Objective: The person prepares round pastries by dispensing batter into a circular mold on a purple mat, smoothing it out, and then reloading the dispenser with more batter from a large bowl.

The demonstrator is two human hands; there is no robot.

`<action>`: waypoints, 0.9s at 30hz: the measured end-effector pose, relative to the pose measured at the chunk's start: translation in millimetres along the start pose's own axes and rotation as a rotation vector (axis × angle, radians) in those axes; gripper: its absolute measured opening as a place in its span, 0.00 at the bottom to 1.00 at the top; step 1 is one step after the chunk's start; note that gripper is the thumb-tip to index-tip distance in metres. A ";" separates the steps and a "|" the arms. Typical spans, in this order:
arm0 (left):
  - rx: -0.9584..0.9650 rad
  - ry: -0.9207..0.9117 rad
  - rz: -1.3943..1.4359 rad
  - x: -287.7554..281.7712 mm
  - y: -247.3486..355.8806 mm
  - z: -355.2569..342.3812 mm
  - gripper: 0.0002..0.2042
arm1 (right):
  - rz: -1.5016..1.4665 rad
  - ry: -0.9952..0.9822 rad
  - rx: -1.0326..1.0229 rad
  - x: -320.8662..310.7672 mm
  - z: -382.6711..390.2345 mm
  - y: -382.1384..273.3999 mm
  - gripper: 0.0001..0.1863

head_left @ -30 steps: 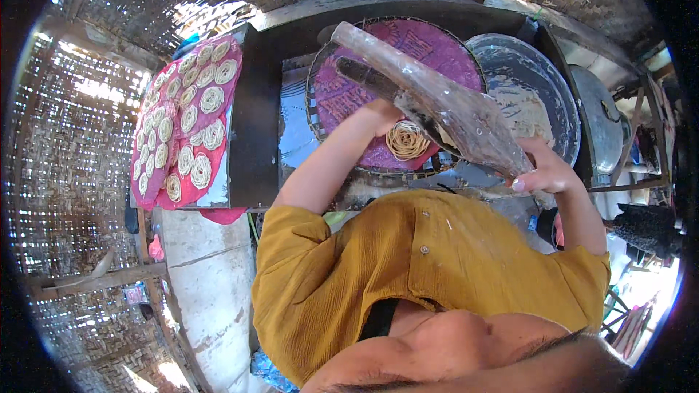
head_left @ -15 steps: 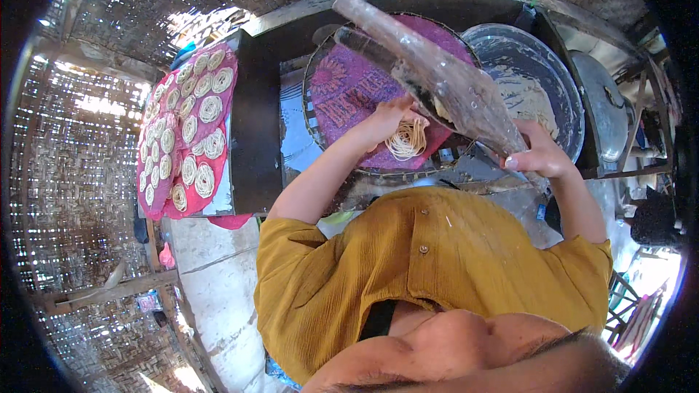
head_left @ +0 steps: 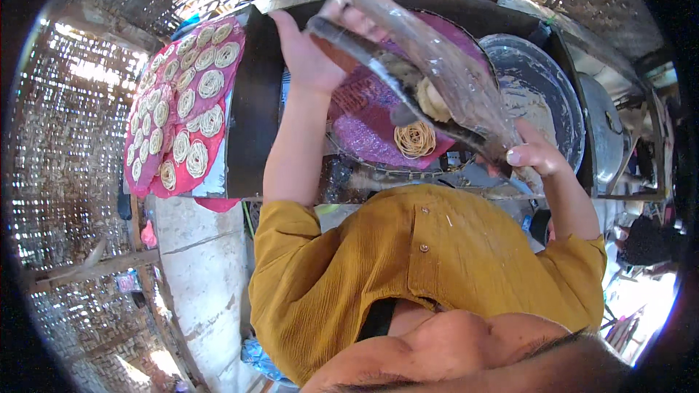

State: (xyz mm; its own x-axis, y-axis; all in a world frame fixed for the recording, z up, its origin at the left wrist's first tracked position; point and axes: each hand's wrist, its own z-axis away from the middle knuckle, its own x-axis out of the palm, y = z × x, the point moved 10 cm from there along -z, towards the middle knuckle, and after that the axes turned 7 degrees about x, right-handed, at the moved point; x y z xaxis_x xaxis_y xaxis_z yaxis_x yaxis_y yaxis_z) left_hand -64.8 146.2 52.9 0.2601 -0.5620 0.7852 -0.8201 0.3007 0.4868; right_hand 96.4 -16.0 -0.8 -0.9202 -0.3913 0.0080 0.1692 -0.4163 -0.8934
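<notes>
A long wooden press (head_left: 444,65) with two hinged arms slants above a round tray lined with purple cloth (head_left: 364,135). My right hand (head_left: 539,154) is closed around its near right end. A lump of pale dough (head_left: 433,98) shows between the arms. At the far left ends of the arms is my left hand (head_left: 314,54), thumb stretched out and fingers apart. Its fingers are blurred and partly behind the upper arm, and I cannot tell whether they touch the wood. Below the press, a coil of noodles (head_left: 415,140) rests on the cloth.
Several noodle coils lie on pink cloths (head_left: 191,122) at the left. To the right stands a large basin (head_left: 571,94) with pale dough inside, and beyond it a metal pot (head_left: 604,127). A dark wooden board (head_left: 251,102) stands between the pink cloths and the tray. Woven walls surround the bench.
My left hand has left the noodle coil and moved up and left to the press's far ends. The press has shifted, showing more dough between its arms. The right hand keeps its grip.
</notes>
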 end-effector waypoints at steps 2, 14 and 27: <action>0.162 -0.232 0.057 28.7 34.2 -6.4 0.49 | -0.007 -0.127 0.009 18.8 -8.5 -4.6 0.34; 0.348 0.113 0.216 -82.5 62.1 1.4 0.38 | 0.027 -0.213 0.163 26.8 -74.7 -7.1 0.28; 0.506 0.148 0.034 -64.7 87.4 26.7 0.33 | 0.330 -0.144 0.101 21.4 -63.5 -39.2 0.25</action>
State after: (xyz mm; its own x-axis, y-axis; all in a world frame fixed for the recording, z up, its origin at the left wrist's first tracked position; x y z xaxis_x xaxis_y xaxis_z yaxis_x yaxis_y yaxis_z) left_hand -166.9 188.2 34.4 0.2687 -0.4322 0.8608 -0.9632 -0.1132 0.2438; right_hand 47.6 44.0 5.9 -0.7526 -0.6262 -0.2037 0.4893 -0.3249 -0.8093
